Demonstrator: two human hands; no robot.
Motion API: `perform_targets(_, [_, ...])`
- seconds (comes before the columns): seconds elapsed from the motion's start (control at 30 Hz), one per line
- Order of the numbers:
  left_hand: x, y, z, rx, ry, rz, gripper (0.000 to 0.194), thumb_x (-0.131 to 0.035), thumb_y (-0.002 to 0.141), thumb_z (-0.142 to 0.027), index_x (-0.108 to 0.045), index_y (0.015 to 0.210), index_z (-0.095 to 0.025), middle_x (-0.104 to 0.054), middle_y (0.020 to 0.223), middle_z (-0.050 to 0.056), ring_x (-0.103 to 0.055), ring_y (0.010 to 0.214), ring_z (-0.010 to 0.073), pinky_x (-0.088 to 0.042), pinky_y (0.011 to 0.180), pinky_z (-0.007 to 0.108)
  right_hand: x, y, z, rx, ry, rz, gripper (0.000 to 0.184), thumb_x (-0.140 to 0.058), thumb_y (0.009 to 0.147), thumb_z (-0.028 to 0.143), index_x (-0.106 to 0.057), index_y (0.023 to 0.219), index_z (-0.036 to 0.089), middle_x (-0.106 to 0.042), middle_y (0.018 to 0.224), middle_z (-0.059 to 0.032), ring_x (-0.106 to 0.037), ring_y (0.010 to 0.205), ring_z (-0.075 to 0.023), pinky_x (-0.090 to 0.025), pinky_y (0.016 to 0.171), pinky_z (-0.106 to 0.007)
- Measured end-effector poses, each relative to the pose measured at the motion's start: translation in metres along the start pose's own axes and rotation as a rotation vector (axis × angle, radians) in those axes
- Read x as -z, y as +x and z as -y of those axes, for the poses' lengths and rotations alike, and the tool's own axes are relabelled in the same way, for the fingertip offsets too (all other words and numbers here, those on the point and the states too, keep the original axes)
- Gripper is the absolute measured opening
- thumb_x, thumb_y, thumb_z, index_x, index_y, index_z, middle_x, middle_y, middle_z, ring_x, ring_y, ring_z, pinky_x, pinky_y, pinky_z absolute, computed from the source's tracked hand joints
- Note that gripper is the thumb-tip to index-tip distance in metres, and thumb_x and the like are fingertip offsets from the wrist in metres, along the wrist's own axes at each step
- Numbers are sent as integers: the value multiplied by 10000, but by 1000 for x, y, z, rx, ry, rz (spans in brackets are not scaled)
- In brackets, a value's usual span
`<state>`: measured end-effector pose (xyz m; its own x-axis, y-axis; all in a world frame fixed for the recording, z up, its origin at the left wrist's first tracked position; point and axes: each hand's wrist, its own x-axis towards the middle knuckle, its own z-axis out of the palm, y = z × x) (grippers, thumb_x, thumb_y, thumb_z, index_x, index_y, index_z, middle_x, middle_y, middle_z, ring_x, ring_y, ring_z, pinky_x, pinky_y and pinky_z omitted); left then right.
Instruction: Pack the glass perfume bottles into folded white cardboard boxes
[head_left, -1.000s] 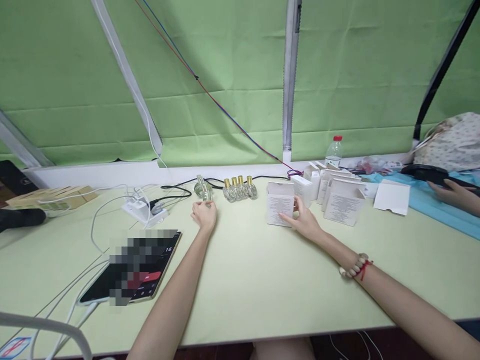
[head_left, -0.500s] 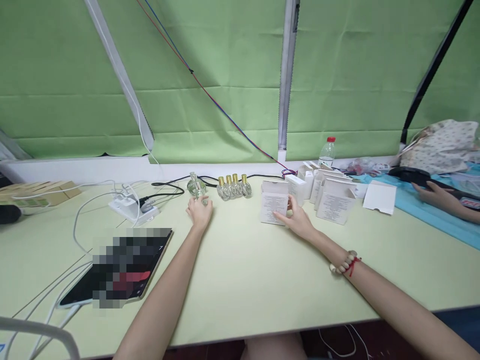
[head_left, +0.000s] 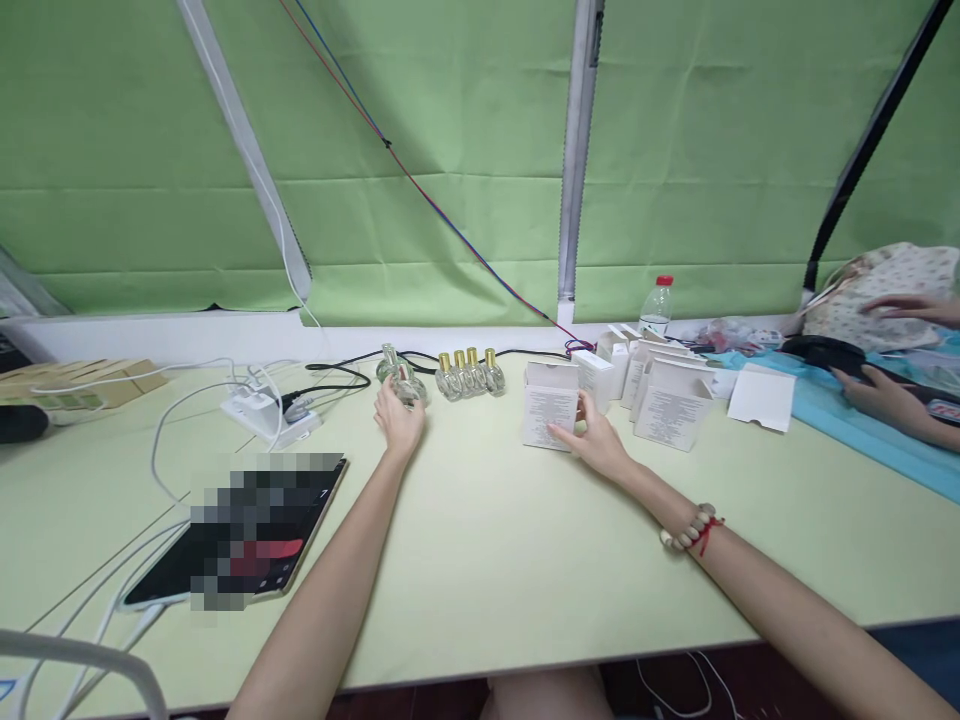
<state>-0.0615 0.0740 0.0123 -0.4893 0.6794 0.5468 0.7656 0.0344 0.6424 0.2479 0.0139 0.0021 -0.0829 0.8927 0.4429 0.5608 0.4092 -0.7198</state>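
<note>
My left hand [head_left: 401, 418] reaches to a small group of clear glass perfume bottles [head_left: 409, 388], its fingers curled round the nearest one. They have no gold caps that I can see; part of the glass is hidden by my fingers. Just right of them stand several clear glass perfume bottles with gold caps [head_left: 470, 376], close together in a row. My right hand [head_left: 598, 440] grips an upright white box [head_left: 550, 405] by its right side, thumb on the printed front. The top of this box is open. Behind and right of that hand stand several more white boxes [head_left: 673, 405].
A tablet [head_left: 300, 520] lies at the left, near a white power strip [head_left: 262, 415] with cables. Further left are yellowish cartons [head_left: 82, 382]. A red-capped bottle [head_left: 657, 307] stands at the back. At the right, another person's hands [head_left: 885, 395] are over a blue cloth [head_left: 832, 415].
My left fingers have shifted slightly up and round the glass bottle. My right hand stays on the box. Another person's second hand has come into view at the far right.
</note>
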Motion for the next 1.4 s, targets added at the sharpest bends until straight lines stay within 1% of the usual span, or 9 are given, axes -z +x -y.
perform_targets(0.2, [1,-3,-5,-20,32,10,556,-521,737,-269,-386,1266,-165,-448,1282,149,-383,1214,297,-315,997,449,0,-1,0,17,8,-4,618,-581,745,470,-323,1252,227,-596,1107,-76,-598,877,-203,-497,674,-338])
perform_targets(0.4, [6,-3,-8,83,-42,-100,346,-439,813,-350,-505,1111,-186,-565,1075,107,-462,1094,269,-330,974,433,1,-1,0,2,6,9,620,-580,743,481,-324,1251,235,-593,1123,-71,-594,887,-198,-494,663,-327])
perform_targets(0.57, [6,0,-8,151,-143,47,335,-297,883,-303,-523,1117,-226,-535,1231,72,-415,1181,252,-272,1013,449,0,-1,-1,8,9,1,623,-580,745,473,-321,1258,231,-594,1119,-73,-594,890,-199,-494,667,-331])
perform_targets(0.7, [6,-1,-9,62,-140,80,333,-290,892,-359,-564,1017,-216,-594,1114,62,-472,1099,229,-302,985,408,0,-1,-1,18,16,3,619,-578,745,479,-330,1255,232,-592,1119,-78,-596,879,-201,-496,666,-336])
perform_targets(0.87, [6,-6,-12,-112,-34,82,324,-427,817,-494,-564,876,-206,-585,881,41,-539,846,184,-400,809,306,1,-1,1,4,-5,-2,618,-571,746,487,-327,1254,232,-597,1108,-68,-592,880,-201,-497,670,-337])
perform_targets(1.0, [5,-11,-16,-142,28,150,359,-514,734,-556,-555,874,-228,-578,893,16,-551,724,149,-410,678,259,3,-1,3,-3,16,11,519,-502,798,492,-365,1228,236,-605,1083,-61,-595,877,-196,-498,667,-327])
perform_targets(1.23, [3,-20,-25,-247,11,252,243,-484,788,-349,-549,982,-217,-630,901,27,-569,735,163,-404,678,250,3,-1,6,-4,27,6,508,-429,834,529,-365,1242,233,-612,1064,-50,-594,878,-191,-494,679,-317])
perform_targets(1.3, [3,-22,-30,-305,-69,224,250,-455,811,-353,-534,994,-201,-621,919,37,-559,720,154,-409,677,248,2,0,5,1,36,-8,523,-415,842,522,-342,1267,226,-614,1071,-54,-598,866,-185,-492,679,-314])
perform_targets(1.4, [5,-25,-49,-385,-221,61,280,-382,855,-389,-504,990,-176,-592,956,71,-550,824,168,-417,707,252,1,1,5,15,48,-12,537,-409,848,508,-322,1294,221,-620,1066,-56,-603,846,-179,-490,681,-313])
